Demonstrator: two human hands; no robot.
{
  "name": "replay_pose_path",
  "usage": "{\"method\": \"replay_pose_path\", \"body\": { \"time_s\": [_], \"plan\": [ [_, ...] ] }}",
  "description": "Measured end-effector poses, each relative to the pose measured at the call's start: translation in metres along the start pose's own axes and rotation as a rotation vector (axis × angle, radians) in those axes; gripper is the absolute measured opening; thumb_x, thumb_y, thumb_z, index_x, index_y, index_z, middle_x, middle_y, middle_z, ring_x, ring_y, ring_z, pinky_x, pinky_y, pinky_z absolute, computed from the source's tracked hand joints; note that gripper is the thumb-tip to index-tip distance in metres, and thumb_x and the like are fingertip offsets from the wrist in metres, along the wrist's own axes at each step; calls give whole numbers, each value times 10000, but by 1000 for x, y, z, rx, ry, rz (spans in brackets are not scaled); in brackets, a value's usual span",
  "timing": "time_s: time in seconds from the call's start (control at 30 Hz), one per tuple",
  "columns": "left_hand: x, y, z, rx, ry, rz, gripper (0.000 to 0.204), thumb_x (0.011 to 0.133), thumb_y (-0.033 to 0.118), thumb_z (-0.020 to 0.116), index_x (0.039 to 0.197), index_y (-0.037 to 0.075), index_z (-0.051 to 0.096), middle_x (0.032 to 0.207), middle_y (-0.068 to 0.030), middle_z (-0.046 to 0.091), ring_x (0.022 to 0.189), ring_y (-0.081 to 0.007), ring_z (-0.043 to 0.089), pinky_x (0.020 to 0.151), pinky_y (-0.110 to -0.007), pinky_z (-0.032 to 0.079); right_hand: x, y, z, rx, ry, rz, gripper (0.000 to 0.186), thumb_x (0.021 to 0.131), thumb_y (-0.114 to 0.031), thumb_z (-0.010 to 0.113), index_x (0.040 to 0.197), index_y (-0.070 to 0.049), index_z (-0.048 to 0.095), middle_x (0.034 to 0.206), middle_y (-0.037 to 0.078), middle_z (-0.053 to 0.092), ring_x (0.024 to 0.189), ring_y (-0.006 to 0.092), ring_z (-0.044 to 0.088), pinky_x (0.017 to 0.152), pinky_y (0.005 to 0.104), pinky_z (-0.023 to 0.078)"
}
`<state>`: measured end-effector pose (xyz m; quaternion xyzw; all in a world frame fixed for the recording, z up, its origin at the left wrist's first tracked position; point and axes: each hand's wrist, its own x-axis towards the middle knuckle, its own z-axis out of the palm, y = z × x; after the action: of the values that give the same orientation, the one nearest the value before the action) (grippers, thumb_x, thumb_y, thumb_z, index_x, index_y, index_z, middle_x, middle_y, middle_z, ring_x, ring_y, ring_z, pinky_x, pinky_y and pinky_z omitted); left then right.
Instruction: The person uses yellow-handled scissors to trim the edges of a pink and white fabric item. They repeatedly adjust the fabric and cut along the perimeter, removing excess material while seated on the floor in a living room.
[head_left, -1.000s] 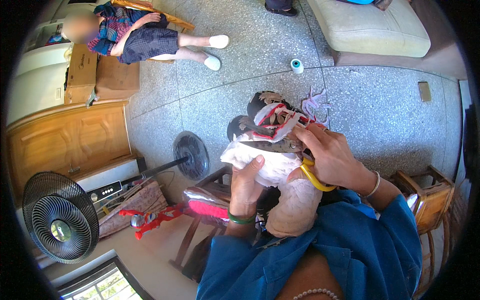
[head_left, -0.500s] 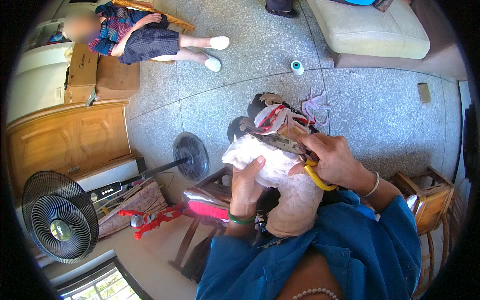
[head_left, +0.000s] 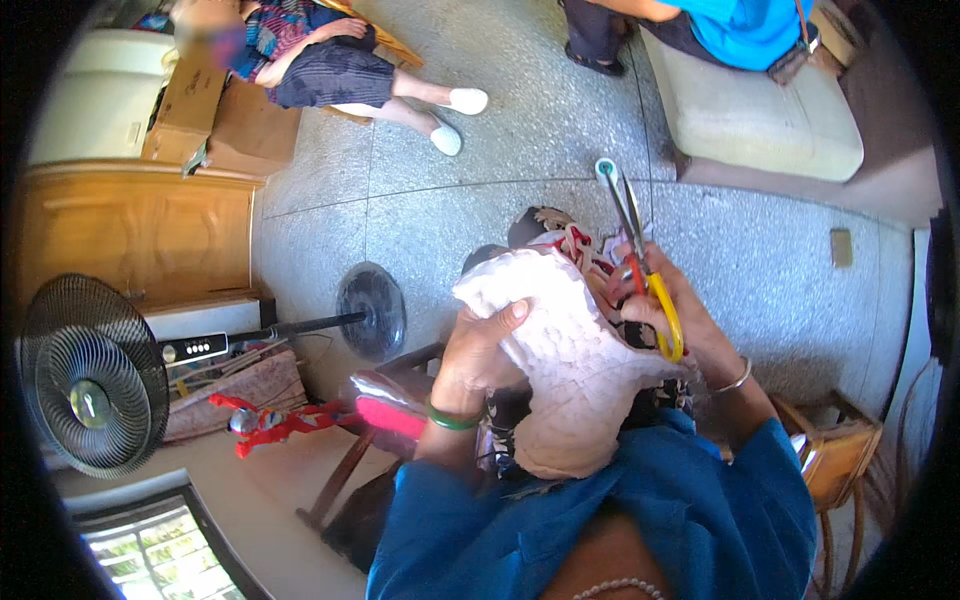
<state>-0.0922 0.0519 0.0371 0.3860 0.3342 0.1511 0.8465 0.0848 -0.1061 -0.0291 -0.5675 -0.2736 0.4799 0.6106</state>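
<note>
My left hand [head_left: 480,345] grips the left side of a white, quilted, irregular piece of fabric [head_left: 560,370] draped over my lap, thumb on top. To its right, my right hand [head_left: 675,305] is closed round scissors [head_left: 665,315] with yellow and red handles; their blades point away from me, up off the fabric. Narrow white and red fabric scraps [head_left: 580,245] lie just beyond the white piece, partly hidden by it, over dark patterned cloth.
A standing fan [head_left: 95,385] is at left, beside a red toy figure [head_left: 280,420]. One person [head_left: 330,75] sits at top left, another [head_left: 730,30] by a padded seat [head_left: 750,115]. A white thread cone [head_left: 607,168] stands on the floor. A wooden stool [head_left: 835,450] is at right.
The scissors have lifted from lying sideways across the fabric to pointing away from me. The white piece is spread wider, covering more scraps. The view has shifted, showing more of the person at top right.
</note>
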Motion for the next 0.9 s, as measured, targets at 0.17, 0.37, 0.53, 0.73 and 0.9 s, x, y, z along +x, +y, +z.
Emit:
{"method": "replay_pose_path", "body": {
  "time_s": [0.17,0.37,0.53,0.73,0.9],
  "plan": [
    [4,21,-7,-62,-69,-51,500,865,268,612,1239,-28,462,1217,-132,547,1124,-239,524,968,-371,409,5,-21,17,53,-58,118,702,675,-239,797,1242,-71,417,947,30,544,861,128,549,757,258,453],
    [20,57,-1,94,-232,-138,567,914,427,490,1226,-46,473,1208,-145,553,1118,-231,530,985,-351,389,39,-62,43,86,60,-103,472,702,-21,740,1114,-64,514,868,11,550,709,91,537,594,202,436],
    [12,65,3,337,-107,166,310,840,51,629,1132,-25,562,1082,-94,617,968,-149,583,837,-271,476,60,-54,39,257,180,-86,419,725,-78,713,1098,-31,529,816,13,542,679,98,522,559,225,427],
    [-2,47,3,781,77,530,209,742,22,715,944,4,666,931,-65,655,808,-116,592,702,-240,474,70,-26,38,380,103,-85,478,740,-78,684,1170,-13,485,826,20,558,687,87,536,573,227,432],
    [-3,45,-1,980,93,771,235,702,46,752,925,36,678,900,-62,666,773,-155,610,678,-269,481,70,-28,42,328,103,-114,411,762,-68,668,1135,-16,503,818,6,559,681,81,536,583,222,441]
  ]
}}
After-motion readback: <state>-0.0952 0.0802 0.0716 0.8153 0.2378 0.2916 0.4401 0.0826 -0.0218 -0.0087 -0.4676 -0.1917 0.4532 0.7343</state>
